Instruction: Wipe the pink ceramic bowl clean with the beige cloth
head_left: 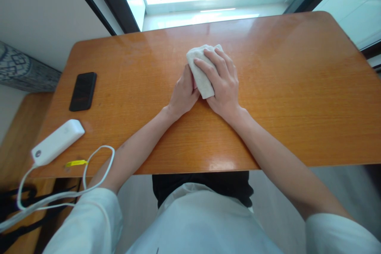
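Observation:
A folded white cloth [201, 76] lies on the orange wooden table [291, 99], near its middle. My right hand [223, 81] rests over the cloth's right side, its fingers curled across the top and gripping it. My left hand [183, 94] presses against the cloth's left edge with its fingers tucked under or against it. Both wrists lie on the tabletop.
A black phone [83, 91] lies face up at the table's left. A white power bank [57, 141] sits at the near left corner, with a white cable [89, 166] looping off the edge. A window runs behind the far edge. A lower wooden surface [14, 135] stands to the left.

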A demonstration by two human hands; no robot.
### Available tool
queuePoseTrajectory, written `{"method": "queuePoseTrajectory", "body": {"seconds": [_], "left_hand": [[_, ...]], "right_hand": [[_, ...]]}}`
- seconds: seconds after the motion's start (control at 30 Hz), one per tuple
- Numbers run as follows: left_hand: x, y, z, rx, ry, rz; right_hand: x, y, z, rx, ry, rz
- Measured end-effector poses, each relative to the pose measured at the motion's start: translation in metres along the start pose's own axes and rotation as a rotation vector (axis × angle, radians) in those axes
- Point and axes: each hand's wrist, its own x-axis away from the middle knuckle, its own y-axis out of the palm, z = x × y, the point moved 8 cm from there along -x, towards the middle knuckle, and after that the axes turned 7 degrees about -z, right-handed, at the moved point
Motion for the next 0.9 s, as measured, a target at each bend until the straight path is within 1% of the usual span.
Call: {"method": "queuePoseTrajectory", "body": {"seconds": [0.1, 0.3, 0.53, 0.67, 0.77, 0.83, 0.9], "left_hand": [[-0.001, 0.001, -0.003, 0.011, -0.018, -0.006], [-0.005, -0.001, 0.006, 0.004, -0.014, 0.012], [-0.005, 0.002, 0.005, -0.036, 0.026, -0.01], [-0.004, 0.002, 0.004, -0.052, 0.022, -0.004], [-0.004, 0.002, 0.004, -0.055, 0.025, 0.001], [-0.004, 0.002, 0.004, -0.046, 0.027, 0.003], [-0.004, 0.003, 0.004, -0.037, 0.031, 0.003]], "right_hand": [[-0.001, 0.001, 0.004, -0.069, -0.002, 0.005], [-0.001, -0.002, 0.013, -0.139, 0.07, 0.03], [-0.002, -0.006, 0.022, -0.197, 0.056, 0.108], [0.0, -0.007, 0.027, -0.277, 0.06, 0.185], [-0.001, -0.003, 0.032, -0.287, 0.08, 0.146], [-0.002, 0.001, 0.036, -0.294, 0.122, 0.097], [-0.002, 0.003, 0.041, -0.321, 0.158, 0.085]]}}
